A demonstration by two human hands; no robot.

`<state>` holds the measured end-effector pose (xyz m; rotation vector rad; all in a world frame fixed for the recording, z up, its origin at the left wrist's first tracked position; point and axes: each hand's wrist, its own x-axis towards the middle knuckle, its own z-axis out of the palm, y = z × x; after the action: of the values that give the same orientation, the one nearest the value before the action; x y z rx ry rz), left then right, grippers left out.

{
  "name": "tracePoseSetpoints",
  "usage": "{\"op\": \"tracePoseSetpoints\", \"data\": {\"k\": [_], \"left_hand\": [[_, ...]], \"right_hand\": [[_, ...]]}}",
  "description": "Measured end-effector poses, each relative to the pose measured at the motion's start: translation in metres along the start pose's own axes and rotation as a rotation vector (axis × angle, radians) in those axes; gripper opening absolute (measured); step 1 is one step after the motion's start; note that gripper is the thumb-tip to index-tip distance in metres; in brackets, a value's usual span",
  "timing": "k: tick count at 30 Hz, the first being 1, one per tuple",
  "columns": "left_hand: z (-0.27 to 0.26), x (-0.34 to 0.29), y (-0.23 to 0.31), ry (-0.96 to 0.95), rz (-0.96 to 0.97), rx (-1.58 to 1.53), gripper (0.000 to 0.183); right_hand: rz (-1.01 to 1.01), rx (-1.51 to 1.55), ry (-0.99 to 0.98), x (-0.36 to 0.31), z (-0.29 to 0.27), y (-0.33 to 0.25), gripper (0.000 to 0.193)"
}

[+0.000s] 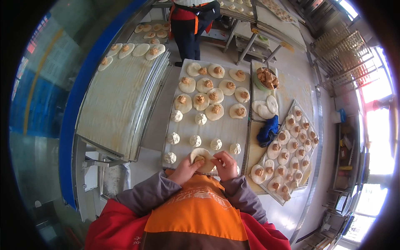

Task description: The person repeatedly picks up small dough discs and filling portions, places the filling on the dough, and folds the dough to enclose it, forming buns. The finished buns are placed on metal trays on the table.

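dough round (201, 157) with filling pinched by left hand (183, 168) and right hand (225, 164), lower centre, over tray (233, 133). folded dumplings (195, 140) ranged just above; blue cloth (267, 130) seen right.

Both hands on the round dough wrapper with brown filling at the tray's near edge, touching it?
Touching. Head view: the left hand and right hand pinch opposite edges of the round dough wrapper, fingers overlapping its rim with no visible gap.

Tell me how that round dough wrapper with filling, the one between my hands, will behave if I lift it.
The round dough wrapper with filling would probably flop: it is thin and its edges bend under the left hand and right hand. The brown filling lump likely weighs its centre down. It seems tearable under a hard grip.
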<state>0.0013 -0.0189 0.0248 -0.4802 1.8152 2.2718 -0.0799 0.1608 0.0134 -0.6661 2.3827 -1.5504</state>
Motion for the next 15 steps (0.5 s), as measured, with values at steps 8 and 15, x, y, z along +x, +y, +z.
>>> {"op": "tracePoseSetpoints", "data": {"k": [8, 15], "left_hand": [[-0.017, -0.005, 0.005, -0.114, -0.08, -0.019, 0.034], [-0.025, -0.008, 0.005, -0.174, -0.158, 0.17, 0.037]], "right_hand": [[-0.054, 0.061, -0.167, 0.008, 0.003, -0.005, 0.018], [0.29, 0.413, -0.2, 0.011, 0.005, -0.023, 0.013]]}}
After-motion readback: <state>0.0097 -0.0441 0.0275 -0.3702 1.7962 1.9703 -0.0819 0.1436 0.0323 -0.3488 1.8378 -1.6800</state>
